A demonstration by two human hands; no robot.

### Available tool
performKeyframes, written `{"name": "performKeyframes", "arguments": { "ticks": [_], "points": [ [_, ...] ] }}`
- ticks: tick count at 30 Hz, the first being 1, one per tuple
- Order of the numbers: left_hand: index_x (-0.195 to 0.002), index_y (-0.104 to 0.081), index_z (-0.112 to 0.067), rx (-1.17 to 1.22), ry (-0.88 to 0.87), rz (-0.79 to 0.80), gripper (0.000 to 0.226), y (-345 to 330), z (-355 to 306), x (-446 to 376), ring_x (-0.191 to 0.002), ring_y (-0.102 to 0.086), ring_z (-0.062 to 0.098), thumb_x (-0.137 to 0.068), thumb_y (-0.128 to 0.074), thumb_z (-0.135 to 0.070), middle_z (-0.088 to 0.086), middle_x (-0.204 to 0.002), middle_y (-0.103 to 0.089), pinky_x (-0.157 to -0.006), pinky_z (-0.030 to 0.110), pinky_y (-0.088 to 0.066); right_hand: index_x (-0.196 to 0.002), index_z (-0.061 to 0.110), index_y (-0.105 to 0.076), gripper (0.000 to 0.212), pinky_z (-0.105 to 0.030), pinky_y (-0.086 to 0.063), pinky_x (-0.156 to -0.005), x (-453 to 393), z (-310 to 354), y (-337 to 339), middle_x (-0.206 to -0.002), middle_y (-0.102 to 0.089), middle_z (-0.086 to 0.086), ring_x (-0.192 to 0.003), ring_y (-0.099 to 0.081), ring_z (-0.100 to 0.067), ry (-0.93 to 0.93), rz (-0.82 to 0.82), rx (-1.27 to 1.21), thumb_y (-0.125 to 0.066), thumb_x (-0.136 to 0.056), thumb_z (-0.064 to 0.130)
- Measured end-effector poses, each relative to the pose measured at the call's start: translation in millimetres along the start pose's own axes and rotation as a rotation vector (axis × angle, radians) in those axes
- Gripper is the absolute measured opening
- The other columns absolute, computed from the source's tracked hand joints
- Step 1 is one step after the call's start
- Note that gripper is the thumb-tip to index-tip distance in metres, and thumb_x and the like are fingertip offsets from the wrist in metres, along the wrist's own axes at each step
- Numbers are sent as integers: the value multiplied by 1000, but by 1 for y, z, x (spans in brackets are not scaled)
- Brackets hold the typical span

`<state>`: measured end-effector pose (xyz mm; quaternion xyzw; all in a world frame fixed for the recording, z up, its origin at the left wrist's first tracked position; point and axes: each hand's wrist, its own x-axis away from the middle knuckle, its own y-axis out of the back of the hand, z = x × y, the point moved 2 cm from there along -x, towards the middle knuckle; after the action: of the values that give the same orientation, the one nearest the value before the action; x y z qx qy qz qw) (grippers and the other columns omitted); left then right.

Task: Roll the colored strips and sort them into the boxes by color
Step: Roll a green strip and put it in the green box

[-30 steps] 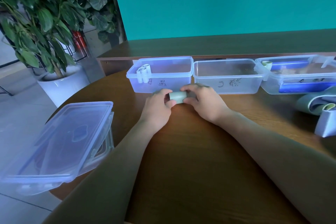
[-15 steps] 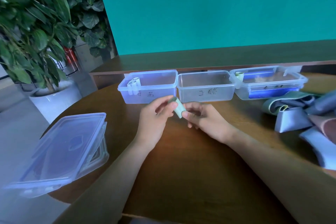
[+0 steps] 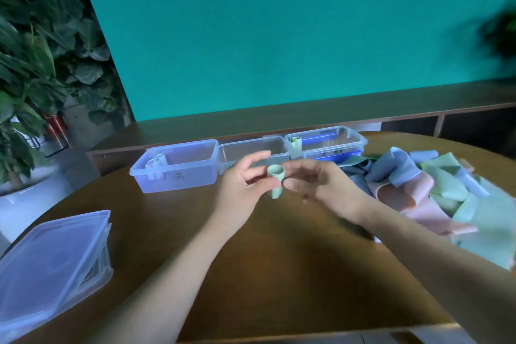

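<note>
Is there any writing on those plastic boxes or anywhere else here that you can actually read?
Left box: a dark handwritten mark on the front wall, too blurred to read.
Right box: dark handwritten marks on the front wall, too blurred to read.
Middle box: its front wall is hidden behind the left hand, so no mark shows.
Nothing else in view carries readable text.

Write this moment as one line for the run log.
left hand: pinches green roll | right hand: open beside it | roll: off table, unsorted

Office-like room; teal wall, potted plant, low wooden cabinet, round table.
</note>
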<state>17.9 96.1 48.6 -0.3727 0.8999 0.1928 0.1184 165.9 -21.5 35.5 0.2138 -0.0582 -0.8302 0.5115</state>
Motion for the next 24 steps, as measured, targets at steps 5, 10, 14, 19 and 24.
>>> {"name": "performKeyframes", "arguments": {
  "ticks": [5,10,14,19,24],
  "points": [
    [-138,-49,-39,-80,-68,172,67,-28,-38,-23,-98,-70,0,-84,-79,-14,-15,-106,-75,-88,17,-51,-119,20,-73,30,-23,-55,-74,0,36,54,-113,-73,11,-92,-69,-12,99,6,172,-74,-90,21],
    [-139,-42,-46,-132,-119,258,78,-51,-60,-43,-97,-72,8,-82,-80,-10,-11,-99,-77,-103,38,-50,-111,14,-78,41,-41,-57,-97,-6,52,94,-108,-77,-2,-99,-72,-16,107,61,190,-77,-75,35],
    [-141,-46,-39,-98,-129,269,77,-63,-67,-58,-94,-73,9,-80,-81,-8,-5,-97,-78,-95,28,-50,-111,6,-77,44,-39,-58,-93,-13,53,112,-99,-79,0,-88,-70,-20,112,72,173,-77,-75,31],
    [-139,-50,-33,-60,-110,254,72,-79,-55,-79,-94,-73,9,-80,-81,-5,-3,-96,-78,-90,22,-51,-106,8,-78,28,-43,-59,-88,-33,38,130,-93,-77,-13,-77,-69,-24,86,63,198,-77,-84,24],
    [-135,-56,-24,-70,-84,195,62,-90,-34,-107,-95,-72,8,-80,-82,-10,-2,-98,-78,-93,29,-53,-101,7,-76,17,-30,-57,-75,-63,16,143,-84,-76,-8,-68,-68,-16,60,54,267,-75,-91,20]
  ]
}}
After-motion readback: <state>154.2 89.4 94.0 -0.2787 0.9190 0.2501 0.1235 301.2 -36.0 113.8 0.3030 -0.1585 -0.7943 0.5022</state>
